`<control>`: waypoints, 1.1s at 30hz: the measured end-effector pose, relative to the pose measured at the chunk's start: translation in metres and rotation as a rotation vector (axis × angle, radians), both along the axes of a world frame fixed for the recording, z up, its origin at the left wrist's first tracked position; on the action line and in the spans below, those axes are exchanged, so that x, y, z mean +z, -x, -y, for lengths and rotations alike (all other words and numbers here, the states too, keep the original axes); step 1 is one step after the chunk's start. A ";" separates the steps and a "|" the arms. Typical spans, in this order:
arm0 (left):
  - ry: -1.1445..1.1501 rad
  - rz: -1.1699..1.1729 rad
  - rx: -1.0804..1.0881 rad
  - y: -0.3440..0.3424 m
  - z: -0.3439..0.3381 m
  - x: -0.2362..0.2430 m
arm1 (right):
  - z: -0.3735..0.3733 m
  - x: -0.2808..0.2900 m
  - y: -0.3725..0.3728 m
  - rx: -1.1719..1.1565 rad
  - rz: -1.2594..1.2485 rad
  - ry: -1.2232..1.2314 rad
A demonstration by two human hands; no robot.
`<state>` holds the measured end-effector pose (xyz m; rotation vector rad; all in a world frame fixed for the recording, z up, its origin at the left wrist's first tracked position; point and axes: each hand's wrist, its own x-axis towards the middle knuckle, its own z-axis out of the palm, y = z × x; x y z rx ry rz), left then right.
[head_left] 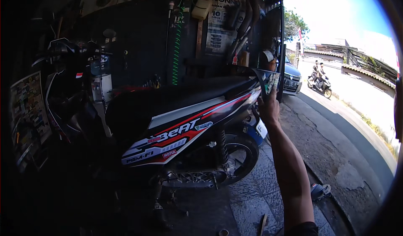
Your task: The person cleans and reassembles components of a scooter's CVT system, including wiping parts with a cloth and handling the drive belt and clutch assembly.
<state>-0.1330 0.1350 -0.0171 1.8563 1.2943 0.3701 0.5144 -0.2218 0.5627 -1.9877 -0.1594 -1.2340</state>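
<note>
My right hand (270, 108) reaches out at the tail of a parked motor scooter (168, 135), forearm coming up from the lower edge. Its fingers are closed on a dark, shiny piece (264, 77) with a bright, multicoloured face, just behind the long black seat (180, 94). What kind of piece it is, and whether it is fixed to the scooter, I cannot make out. Below the hand are the rear wheel (242, 156) and a white plate (261, 129). The scooter's side panel is black, white and red. My left hand is out of view.
A brush (263, 224) lies on the tiled floor (252, 202) near a small round ring (223, 232). A green coiled hose (176, 51) hangs on the dark wall. Outside, a parked car (291, 78) and two people on a motorcycle (321, 83) are on the road.
</note>
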 end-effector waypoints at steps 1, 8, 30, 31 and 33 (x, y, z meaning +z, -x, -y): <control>-0.018 0.014 -0.002 -0.005 0.001 0.006 | 0.003 0.014 -0.003 -0.013 -0.104 -0.006; -0.019 0.002 -0.316 -0.042 0.010 0.066 | 0.108 0.014 -0.031 -0.265 0.096 -0.203; 1.068 0.855 -0.416 -0.280 0.129 0.215 | 0.060 -0.357 0.298 1.289 -0.892 -1.059; 1.016 0.839 -0.392 -0.280 0.127 0.215 | 0.055 -0.367 0.297 1.291 -0.904 -1.037; 0.948 0.794 -0.352 -0.279 0.125 0.206 | 0.046 -0.377 0.302 1.258 -0.930 -0.989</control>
